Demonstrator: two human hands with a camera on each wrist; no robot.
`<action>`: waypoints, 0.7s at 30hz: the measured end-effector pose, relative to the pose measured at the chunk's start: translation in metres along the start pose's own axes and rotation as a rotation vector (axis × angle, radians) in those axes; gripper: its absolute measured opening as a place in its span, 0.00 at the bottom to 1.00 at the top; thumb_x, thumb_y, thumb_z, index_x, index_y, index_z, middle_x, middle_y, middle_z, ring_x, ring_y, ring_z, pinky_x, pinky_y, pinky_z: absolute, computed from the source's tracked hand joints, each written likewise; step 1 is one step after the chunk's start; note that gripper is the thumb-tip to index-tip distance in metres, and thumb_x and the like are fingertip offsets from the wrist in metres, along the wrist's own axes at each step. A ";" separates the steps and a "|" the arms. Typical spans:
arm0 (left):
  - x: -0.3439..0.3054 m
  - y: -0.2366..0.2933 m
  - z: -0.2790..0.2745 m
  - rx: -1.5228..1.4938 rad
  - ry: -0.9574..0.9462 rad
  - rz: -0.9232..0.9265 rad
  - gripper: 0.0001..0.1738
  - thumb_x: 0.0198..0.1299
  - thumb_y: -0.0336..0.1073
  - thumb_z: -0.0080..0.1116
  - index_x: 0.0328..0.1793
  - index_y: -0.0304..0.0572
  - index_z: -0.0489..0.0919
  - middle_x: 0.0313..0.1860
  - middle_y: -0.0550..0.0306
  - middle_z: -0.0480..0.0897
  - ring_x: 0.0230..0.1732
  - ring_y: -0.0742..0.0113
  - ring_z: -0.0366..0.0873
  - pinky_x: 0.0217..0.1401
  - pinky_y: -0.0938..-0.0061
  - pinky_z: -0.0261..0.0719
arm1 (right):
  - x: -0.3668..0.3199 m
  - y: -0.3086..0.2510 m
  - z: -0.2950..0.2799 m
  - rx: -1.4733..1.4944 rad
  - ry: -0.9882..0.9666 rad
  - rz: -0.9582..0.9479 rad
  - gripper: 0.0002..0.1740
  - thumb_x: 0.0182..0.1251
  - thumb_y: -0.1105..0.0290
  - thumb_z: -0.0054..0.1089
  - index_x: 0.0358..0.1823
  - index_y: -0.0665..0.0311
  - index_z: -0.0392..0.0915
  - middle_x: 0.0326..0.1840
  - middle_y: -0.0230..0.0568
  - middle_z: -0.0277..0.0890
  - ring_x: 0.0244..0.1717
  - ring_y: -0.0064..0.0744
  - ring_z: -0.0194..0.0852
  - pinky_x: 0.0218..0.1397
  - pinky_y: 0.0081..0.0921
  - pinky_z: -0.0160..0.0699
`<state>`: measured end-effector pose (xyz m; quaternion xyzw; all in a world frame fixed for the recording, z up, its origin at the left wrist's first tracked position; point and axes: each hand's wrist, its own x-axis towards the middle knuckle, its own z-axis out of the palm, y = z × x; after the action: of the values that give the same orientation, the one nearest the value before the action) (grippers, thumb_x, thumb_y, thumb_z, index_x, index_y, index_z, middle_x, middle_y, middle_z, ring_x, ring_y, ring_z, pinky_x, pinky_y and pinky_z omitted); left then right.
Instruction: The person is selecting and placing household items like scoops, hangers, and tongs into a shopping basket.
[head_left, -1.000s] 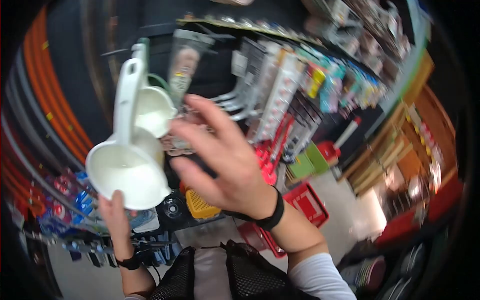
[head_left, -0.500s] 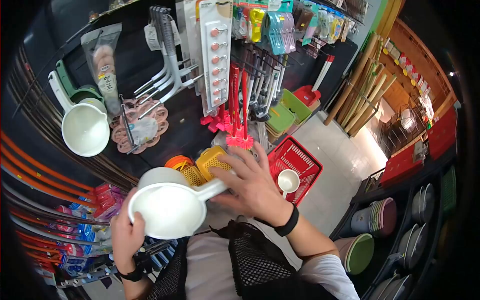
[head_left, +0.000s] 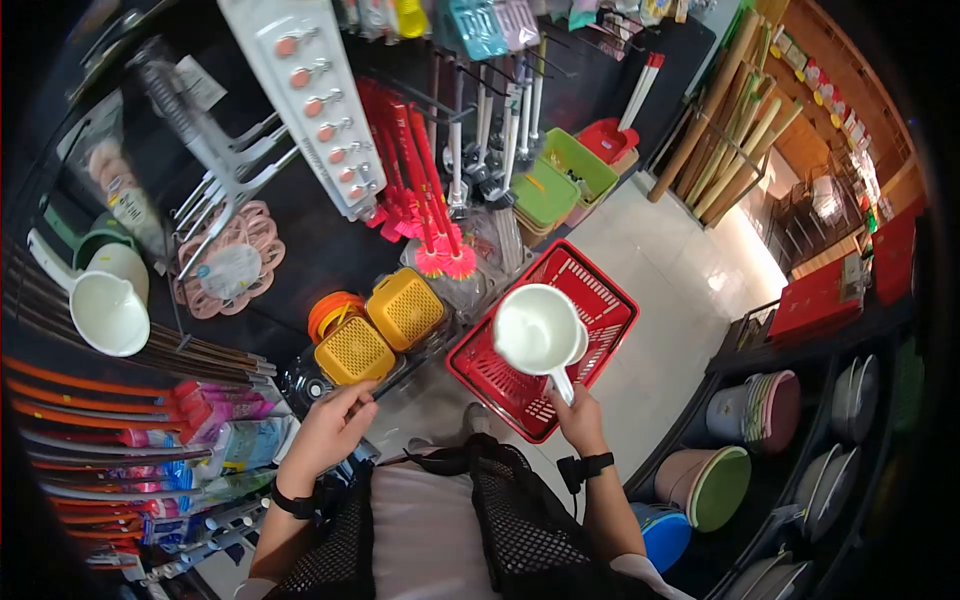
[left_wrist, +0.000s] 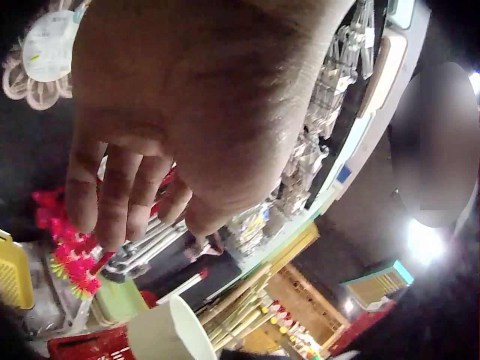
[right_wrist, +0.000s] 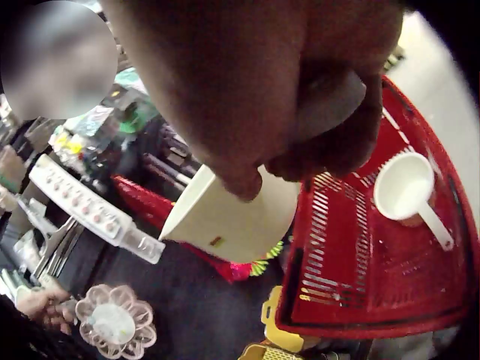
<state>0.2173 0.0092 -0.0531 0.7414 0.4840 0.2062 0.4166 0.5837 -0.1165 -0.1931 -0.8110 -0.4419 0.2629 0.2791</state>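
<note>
My right hand [head_left: 583, 422] grips the handle of a white plastic water dipper [head_left: 535, 328]. In the head view the dipper overlaps the red shopping basket [head_left: 478, 372], its bowl turned upward. A smaller white dipper [right_wrist: 405, 186] lies inside the basket, as the right wrist view shows; the larger one mostly covers it in the head view. My left hand [head_left: 328, 430] holds nothing and hovers near the yellow plastic baskets [head_left: 355, 350]. Its fingers look loosely extended in the left wrist view. Another white dipper [head_left: 108, 315] hangs on the rack at the left.
Red brushes [head_left: 440, 250], a hook strip [head_left: 320, 120] and a pink flower-shaped mat [head_left: 235, 262] hang on the dark display. Green bins [head_left: 545, 192] stand beyond the basket. Buckets [head_left: 715, 490] line the right-hand shelf. Wooden poles [head_left: 715, 140] lean at the far right.
The dipper, earlier between both hands and by the rack, has moved right over the red basket. The left hand has let go; the right hand now holds the handle.
</note>
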 end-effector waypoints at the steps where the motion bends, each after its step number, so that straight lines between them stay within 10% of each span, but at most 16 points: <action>1: 0.003 -0.005 0.005 0.037 -0.069 -0.043 0.22 0.68 0.34 0.62 0.66 0.34 0.78 0.42 0.51 0.84 0.36 0.65 0.82 0.41 0.73 0.80 | 0.005 0.022 0.011 0.010 -0.006 0.014 0.21 0.68 0.55 0.69 0.41 0.69 0.80 0.30 0.54 0.82 0.32 0.49 0.84 0.36 0.41 0.78; 7: -0.001 -0.055 0.041 0.096 -0.223 -0.162 0.21 0.69 0.35 0.61 0.65 0.34 0.78 0.44 0.45 0.86 0.42 0.57 0.86 0.47 0.68 0.82 | 0.056 0.128 0.084 0.274 0.237 0.298 0.23 0.69 0.56 0.67 0.35 0.74 0.77 0.27 0.50 0.80 0.30 0.38 0.79 0.36 0.39 0.76; 9: -0.001 -0.054 0.047 0.106 -0.261 -0.196 0.22 0.70 0.38 0.60 0.66 0.35 0.78 0.45 0.43 0.87 0.44 0.54 0.87 0.49 0.66 0.83 | 0.073 0.154 0.104 0.206 0.287 0.351 0.26 0.68 0.54 0.66 0.34 0.77 0.77 0.31 0.63 0.82 0.38 0.63 0.84 0.44 0.49 0.80; 13: 0.001 -0.053 0.057 0.097 -0.245 -0.246 0.22 0.71 0.40 0.60 0.66 0.36 0.77 0.46 0.43 0.87 0.45 0.53 0.87 0.50 0.66 0.83 | 0.094 0.172 0.129 0.167 0.274 0.488 0.31 0.67 0.48 0.64 0.35 0.79 0.76 0.37 0.71 0.81 0.44 0.68 0.82 0.50 0.53 0.78; 21: -0.013 -0.061 0.073 0.130 -0.260 -0.336 0.23 0.73 0.41 0.59 0.68 0.38 0.77 0.49 0.43 0.87 0.46 0.57 0.86 0.50 0.66 0.81 | 0.122 0.216 0.181 0.170 0.168 0.516 0.33 0.68 0.46 0.66 0.42 0.77 0.74 0.35 0.60 0.82 0.41 0.56 0.86 0.45 0.46 0.81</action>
<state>0.2305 -0.0215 -0.1429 0.6957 0.5553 0.0048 0.4556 0.6422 -0.0690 -0.4906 -0.8893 -0.1727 0.2930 0.3056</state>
